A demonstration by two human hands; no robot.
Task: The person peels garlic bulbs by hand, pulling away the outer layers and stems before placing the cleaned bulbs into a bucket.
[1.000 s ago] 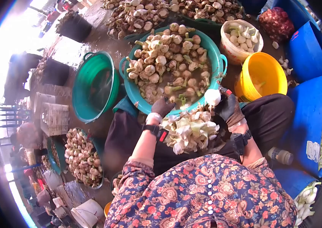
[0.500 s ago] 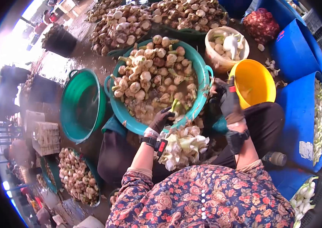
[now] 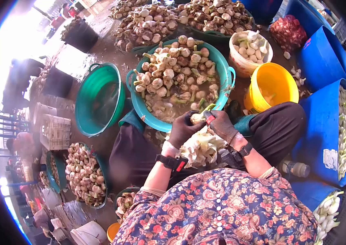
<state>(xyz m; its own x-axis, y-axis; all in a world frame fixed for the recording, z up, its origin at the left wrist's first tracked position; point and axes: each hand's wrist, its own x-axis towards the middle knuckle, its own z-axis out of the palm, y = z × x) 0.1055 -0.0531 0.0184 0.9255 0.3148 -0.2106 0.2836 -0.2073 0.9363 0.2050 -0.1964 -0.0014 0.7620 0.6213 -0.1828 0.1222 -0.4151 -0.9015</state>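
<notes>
My left hand (image 3: 183,130), in a dark glove, is closed around a garlic bulb (image 3: 198,118) with a green stem. My right hand (image 3: 220,125), also gloved, grips a small tool with a red part (image 3: 209,118) against the stem side of the bulb. Both hands are at the near rim of a round teal basin (image 3: 137,113), which holds many bulbs in murky water. Below them, pale peelings (image 3: 202,148) lie in a heap between my legs.
A green basin (image 3: 82,94) with water stands left. Right of the teal basin are a yellow bucket (image 3: 253,92) and a white bucket (image 3: 238,65) of peeled bulbs. Blue barrels (image 3: 318,130) line the right side. More bulbs (image 3: 84,173) fill a tub at lower left.
My right hand has come in from beside the yellow bucket to meet my left. My left hand has lifted from the basin's near edge, now holding a bulb. The view has shifted slightly.
</notes>
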